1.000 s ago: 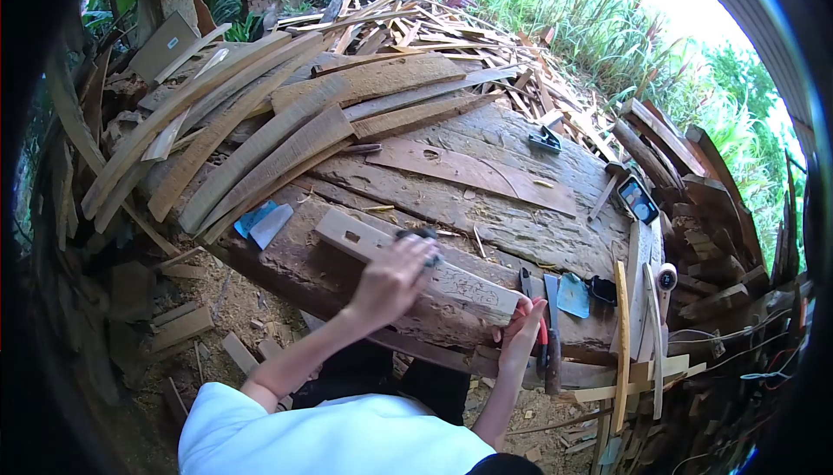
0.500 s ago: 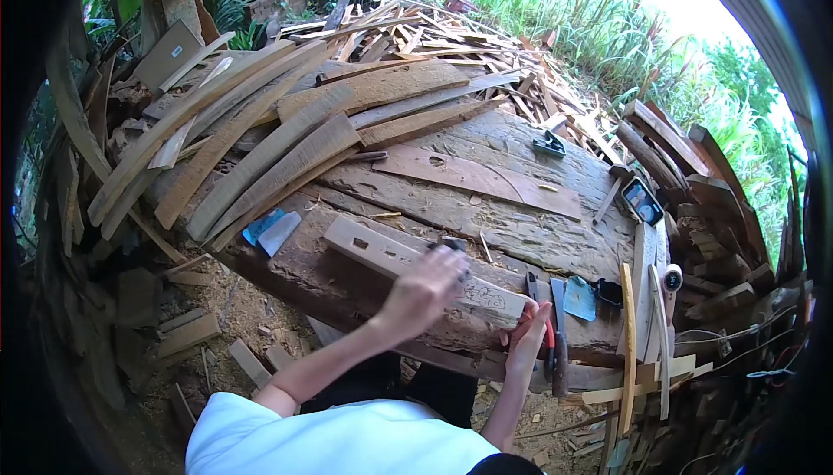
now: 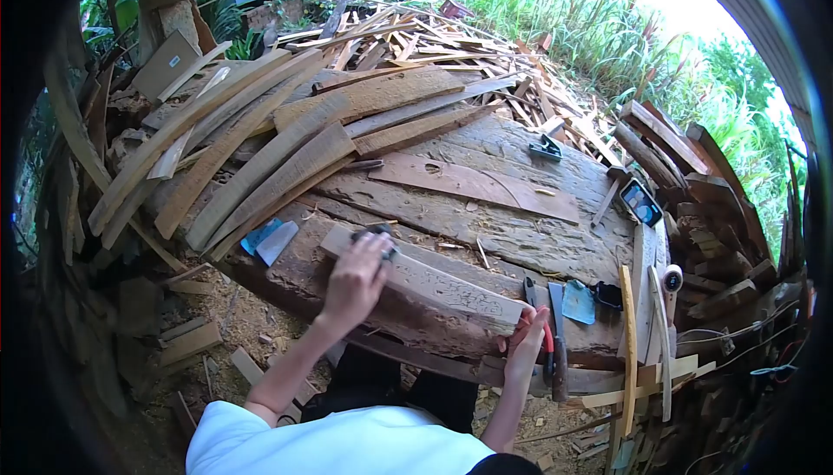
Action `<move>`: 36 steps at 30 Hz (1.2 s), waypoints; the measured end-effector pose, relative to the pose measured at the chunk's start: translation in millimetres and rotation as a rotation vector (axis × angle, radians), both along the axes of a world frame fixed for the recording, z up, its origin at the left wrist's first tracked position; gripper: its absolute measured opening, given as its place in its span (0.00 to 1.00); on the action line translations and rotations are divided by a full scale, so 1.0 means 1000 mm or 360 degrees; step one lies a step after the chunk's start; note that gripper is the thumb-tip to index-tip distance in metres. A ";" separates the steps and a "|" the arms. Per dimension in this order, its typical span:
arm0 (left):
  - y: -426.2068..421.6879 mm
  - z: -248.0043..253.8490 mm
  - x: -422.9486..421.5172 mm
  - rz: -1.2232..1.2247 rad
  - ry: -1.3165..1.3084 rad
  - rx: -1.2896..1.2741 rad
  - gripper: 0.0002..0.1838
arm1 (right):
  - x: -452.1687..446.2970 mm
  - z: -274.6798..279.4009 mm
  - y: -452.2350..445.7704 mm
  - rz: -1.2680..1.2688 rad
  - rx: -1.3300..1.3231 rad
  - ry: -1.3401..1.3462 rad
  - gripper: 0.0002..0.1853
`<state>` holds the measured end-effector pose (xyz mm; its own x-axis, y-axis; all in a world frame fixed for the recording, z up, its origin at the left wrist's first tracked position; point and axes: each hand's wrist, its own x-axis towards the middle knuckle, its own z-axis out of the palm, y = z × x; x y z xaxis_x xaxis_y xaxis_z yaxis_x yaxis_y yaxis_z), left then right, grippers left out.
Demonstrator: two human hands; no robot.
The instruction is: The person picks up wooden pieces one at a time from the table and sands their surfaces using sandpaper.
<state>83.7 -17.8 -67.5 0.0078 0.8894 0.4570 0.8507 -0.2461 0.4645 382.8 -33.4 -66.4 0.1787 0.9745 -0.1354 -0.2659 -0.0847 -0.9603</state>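
Observation:
A long pale wooden block (image 3: 438, 288) with dark line drawings on one face lies along the near edge of the workbench. My left hand (image 3: 354, 277) is closed over a small dark pad (image 3: 375, 235), pressed on the block's top toward its left end. What the pad is made of I cannot tell. My right hand (image 3: 524, 336) grips the block's right end. Close beside it lie red-handled pliers (image 3: 547, 336) and a chisel (image 3: 557, 327).
Curved planks (image 3: 286, 171) are stacked at the left of the weathered bench (image 3: 416, 206). A flat wooden template (image 3: 477, 187) lies behind the block. Blue sandpaper pieces (image 3: 580, 301), a phone (image 3: 641, 202) and upright strips (image 3: 626, 345) stand or lie at the right.
My left hand has slid the dark pad leftward along the block, from near its middle to near its left end. My right hand keeps its hold on the right end.

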 end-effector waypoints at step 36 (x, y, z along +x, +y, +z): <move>0.007 -0.004 -0.050 0.0192 -0.0200 0.0215 0.17 | 0.004 0.007 -0.006 0.0265 0.0491 -0.0108 0.27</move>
